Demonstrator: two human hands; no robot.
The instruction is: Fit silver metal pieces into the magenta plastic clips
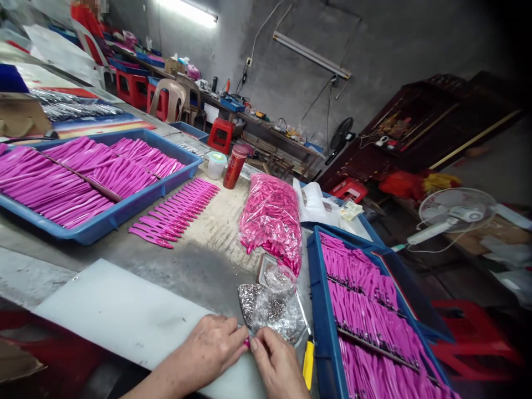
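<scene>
My left hand (210, 352) and my right hand (279, 367) meet at the near edge of a white board (120, 316). Both pinch one small pink piece (246, 343) between their fingertips. Just beyond them lies a clear bag of small silver metal parts (270, 307). A row of pink plastic handles (174, 213) lies on the table further out. A clear bag of pink pieces (272, 219) sits behind the silver parts.
A blue tray full of pink handles (124, 213) stands at the left, another blue tray of them (322, 332) at the right. A yellow-handled tool (308, 363) lies by my right hand. A red bottle (235, 166) and white tub (216, 164) stand behind. A person in red (85, 19) is far left.
</scene>
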